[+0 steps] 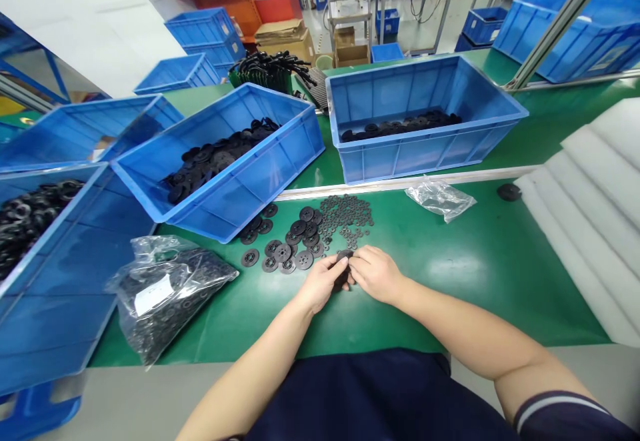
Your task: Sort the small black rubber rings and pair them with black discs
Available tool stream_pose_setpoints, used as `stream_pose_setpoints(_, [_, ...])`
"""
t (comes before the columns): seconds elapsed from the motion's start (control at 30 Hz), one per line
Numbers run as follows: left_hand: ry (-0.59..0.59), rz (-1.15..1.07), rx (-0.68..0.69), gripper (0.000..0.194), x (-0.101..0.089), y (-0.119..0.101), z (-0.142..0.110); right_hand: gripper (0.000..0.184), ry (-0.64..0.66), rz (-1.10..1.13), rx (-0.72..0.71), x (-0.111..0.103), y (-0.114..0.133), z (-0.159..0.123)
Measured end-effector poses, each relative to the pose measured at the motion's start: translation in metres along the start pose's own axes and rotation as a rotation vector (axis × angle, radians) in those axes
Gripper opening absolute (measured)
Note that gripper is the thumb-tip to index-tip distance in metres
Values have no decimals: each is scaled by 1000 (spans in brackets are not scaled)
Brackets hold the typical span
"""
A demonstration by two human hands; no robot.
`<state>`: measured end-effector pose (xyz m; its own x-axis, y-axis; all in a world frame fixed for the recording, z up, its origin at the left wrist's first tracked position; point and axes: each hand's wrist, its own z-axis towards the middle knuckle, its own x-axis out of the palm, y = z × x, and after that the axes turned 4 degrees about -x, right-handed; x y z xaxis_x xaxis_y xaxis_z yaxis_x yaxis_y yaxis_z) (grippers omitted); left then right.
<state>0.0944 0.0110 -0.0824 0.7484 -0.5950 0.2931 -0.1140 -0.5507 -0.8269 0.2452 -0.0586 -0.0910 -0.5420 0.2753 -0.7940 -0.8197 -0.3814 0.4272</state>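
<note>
green bench (pixel 480 307): left hand (pixel 323 283), right hand (pixel 376 274) hide black part (pixel 344 255)

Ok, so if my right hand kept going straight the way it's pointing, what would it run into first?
The black disc pinched between your hands; your right hand already seems to touch it. Right behind that disc is your left hand.

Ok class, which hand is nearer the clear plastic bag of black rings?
Left. The left hand is to the right of the clear plastic bag of black rings, not touching it; the right hand is farther right.
</note>
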Motion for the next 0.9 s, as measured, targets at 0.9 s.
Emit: stream_pose_setpoints(0.9, [-404,1451,346,39,-90,-82,43,19,64,-237,422,1,-52,11])
